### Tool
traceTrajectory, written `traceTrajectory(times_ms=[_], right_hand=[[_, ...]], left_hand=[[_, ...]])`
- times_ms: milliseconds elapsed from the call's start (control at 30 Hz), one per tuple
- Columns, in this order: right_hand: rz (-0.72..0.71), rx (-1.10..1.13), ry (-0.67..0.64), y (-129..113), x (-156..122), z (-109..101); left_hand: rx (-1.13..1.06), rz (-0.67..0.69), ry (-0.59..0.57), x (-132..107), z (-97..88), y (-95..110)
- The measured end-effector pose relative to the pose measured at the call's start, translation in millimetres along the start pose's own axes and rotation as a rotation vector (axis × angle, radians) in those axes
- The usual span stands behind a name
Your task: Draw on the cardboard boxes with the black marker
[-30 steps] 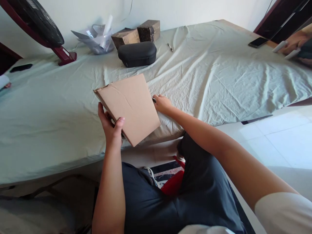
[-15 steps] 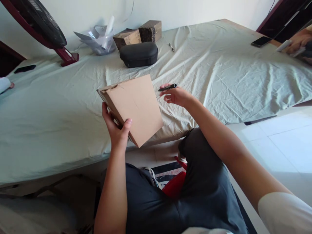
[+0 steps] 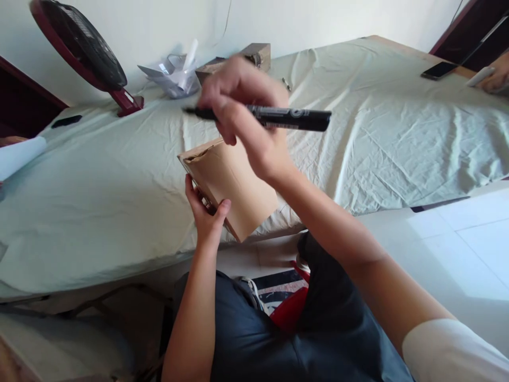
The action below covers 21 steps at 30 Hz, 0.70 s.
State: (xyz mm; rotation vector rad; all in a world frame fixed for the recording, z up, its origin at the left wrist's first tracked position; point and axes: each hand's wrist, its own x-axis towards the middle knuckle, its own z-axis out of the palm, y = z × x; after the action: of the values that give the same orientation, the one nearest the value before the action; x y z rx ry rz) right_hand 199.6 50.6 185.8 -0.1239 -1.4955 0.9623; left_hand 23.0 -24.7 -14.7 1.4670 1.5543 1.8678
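My left hand (image 3: 207, 217) grips a brown cardboard box (image 3: 242, 191) by its left side, thumb on the plain upper face. The box is tilted at the table's near edge, and its far left edge looks torn. Raised close to the camera, my right hand (image 3: 250, 111) is closed around a black marker pen (image 3: 294, 118). The pen lies nearly level, its dark tip pointing left and blurred by motion. This hand and forearm hide part of the box's far right side and the things behind it.
A table with a pale green cloth (image 3: 119, 212) spans the view. At the back are a fan (image 3: 83, 48), a clear plastic bin (image 3: 178, 79), cardboard boxes (image 3: 260, 53), and a phone (image 3: 439, 70). Another person's hand (image 3: 497, 74) is at far right; a white roll (image 3: 19, 156) at left.
My right hand has risen up and left with the marker, from beside the box to above it, near the camera. The view has shifted slightly. My left hand still holds the box.
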Motion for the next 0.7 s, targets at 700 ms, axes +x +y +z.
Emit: traceTrajectory(times_ms=[700], right_hand=[[0.045, -0.463, -0.263, 51, -29, -4]], left_hand=[[-0.156, -0.156, -0.067, 6, -11.0, -23]])
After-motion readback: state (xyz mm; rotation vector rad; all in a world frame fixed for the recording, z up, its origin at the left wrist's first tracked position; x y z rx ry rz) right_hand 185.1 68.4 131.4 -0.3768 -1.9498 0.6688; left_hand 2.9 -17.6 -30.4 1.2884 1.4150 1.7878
